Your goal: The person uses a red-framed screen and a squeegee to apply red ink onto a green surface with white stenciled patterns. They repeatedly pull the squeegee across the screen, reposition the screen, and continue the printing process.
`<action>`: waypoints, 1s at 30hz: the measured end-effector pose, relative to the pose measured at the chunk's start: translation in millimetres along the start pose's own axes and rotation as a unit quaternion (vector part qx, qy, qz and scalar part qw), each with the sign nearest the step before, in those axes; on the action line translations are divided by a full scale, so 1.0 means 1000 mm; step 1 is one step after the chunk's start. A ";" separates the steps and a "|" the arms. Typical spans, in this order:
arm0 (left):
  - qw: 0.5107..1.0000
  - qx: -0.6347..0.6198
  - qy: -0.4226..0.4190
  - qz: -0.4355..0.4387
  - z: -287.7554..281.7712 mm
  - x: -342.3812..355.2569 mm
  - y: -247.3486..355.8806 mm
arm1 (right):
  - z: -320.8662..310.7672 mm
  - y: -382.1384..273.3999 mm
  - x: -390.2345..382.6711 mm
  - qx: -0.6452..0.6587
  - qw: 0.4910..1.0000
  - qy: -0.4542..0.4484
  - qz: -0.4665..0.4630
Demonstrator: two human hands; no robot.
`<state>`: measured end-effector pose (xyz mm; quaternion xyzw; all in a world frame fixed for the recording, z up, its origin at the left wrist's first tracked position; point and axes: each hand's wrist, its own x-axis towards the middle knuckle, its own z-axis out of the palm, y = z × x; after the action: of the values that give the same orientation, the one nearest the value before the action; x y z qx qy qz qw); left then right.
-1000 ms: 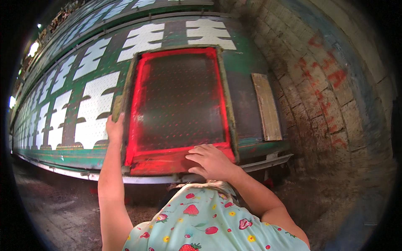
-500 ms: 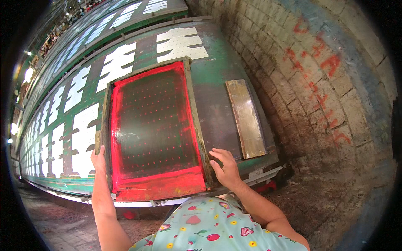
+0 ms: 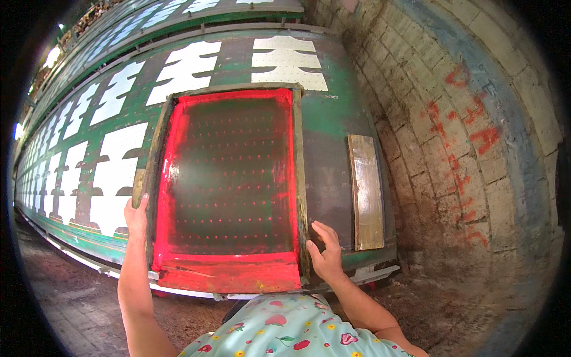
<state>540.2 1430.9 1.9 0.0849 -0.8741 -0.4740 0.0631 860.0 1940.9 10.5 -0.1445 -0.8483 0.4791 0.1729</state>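
A screen printing frame (image 3: 299,178) with a wooden border lies on the long green table (image 3: 339,119). Inside it is a dark mesh (image 3: 226,172) dotted with rows of small marks and edged in bright red. My left hand (image 3: 136,217) is closed around the lower end of a short wooden piece (image 3: 138,185) at the frame's left side. Beside the lower right edge of the frame is my right hand (image 3: 326,253), fingers loosely bent and thumb apart, holding nothing. Whether its thumb touches the border, I cannot tell.
White cut fabric pieces (image 3: 119,160) lie in rows on the table, left of and beyond the frame. A flat, shiny, wood-coloured board (image 3: 366,193) rests at the table's right end. A block wall (image 3: 440,160) with red writing stands close on the right. Another table (image 3: 232,16) runs behind.
The view has turned, so the table, frame and board appear shifted and more upright. My hands stay at the two sides of the frame, which shows no clear movement on the table.
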 end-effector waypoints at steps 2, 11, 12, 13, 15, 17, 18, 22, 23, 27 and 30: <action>1.000 0.008 -0.005 -0.018 0.000 0.004 -0.006 | -0.001 -0.003 -0.003 0.006 1.000 0.001 0.011; 0.997 0.013 0.059 0.053 -0.004 0.024 -0.059 | -0.055 -0.026 -0.004 -0.034 0.995 -0.004 -0.098; 0.996 0.032 0.066 0.055 -0.006 0.027 -0.062 | -0.068 -0.027 0.000 -0.044 0.992 -0.002 -0.119; 0.994 0.049 0.087 0.044 -0.009 0.028 -0.061 | -0.082 -0.026 0.004 -0.057 0.989 -0.002 -0.137; 0.983 0.114 0.088 0.116 -0.009 0.029 -0.048 | -0.113 -0.022 0.013 -0.062 0.983 0.018 -0.171; 0.952 0.235 0.125 0.151 -0.015 0.019 -0.016 | -0.151 -0.008 0.020 -0.086 0.978 0.030 -0.190; 0.934 0.254 0.145 0.207 -0.011 0.007 0.006 | -0.169 0.001 0.023 -0.094 0.974 0.048 -0.201; 0.894 0.300 0.197 0.269 0.050 -0.069 0.130 | -0.249 0.061 0.025 -0.078 0.978 0.073 -0.181; 0.906 0.263 0.181 0.279 0.077 -0.102 0.163 | -0.271 0.079 0.024 -0.078 0.975 0.076 -0.191; 0.897 0.196 0.118 0.377 0.213 -0.255 0.280 | -0.367 0.151 0.005 -0.091 0.976 0.076 -0.180; 0.849 0.207 0.013 0.487 0.316 -0.350 0.343 | -0.447 0.193 -0.014 -0.118 0.978 0.096 -0.140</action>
<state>791.3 1945.8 107.8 -0.3340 -0.8806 -0.1892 0.2779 1080.6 2372.3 56.9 -0.0889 -0.8901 0.3309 0.3007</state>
